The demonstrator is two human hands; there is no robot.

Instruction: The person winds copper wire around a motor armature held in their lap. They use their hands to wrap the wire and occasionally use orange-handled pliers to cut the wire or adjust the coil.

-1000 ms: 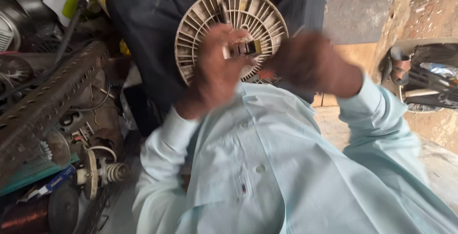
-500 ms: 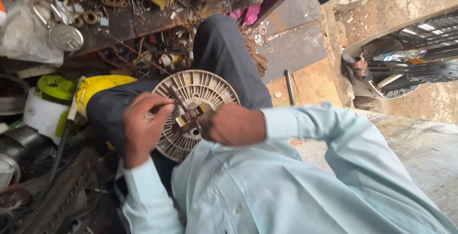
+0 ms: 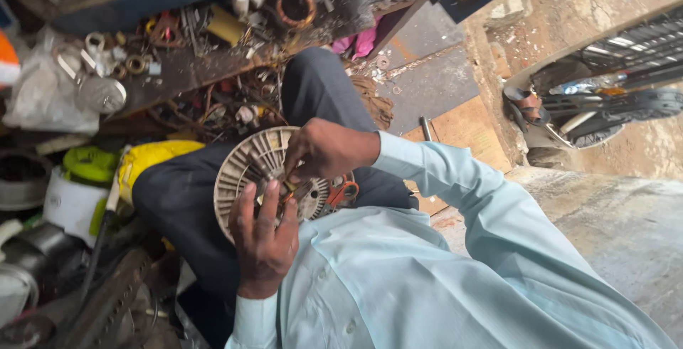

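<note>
My left hand's (image 3: 265, 239) fingers (image 3: 270, 199) lie spread and flat on the round ribbed plastic fan wheel (image 3: 250, 171), steadying it on my lap. My right hand (image 3: 324, 151) curls over the wheel's hub (image 3: 307, 196); whether it pinches anything, I cannot tell. Orange-handled pliers (image 3: 343, 192) lie just beside the hub. A cluttered shelf (image 3: 213, 64) of metal parts stands beyond my knee (image 3: 316, 82).

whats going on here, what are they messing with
A person in a light blue shirt sits with a round, slotted cream-coloured disc resting on their lap. The left hand lies over its lower edge, steadying it, while the right hand works at its centre. An orange-handled tool lies by the right hand, though the grip on it is hidden. A cluttered workbench of metal parts sits just beyond their knees.
</note>
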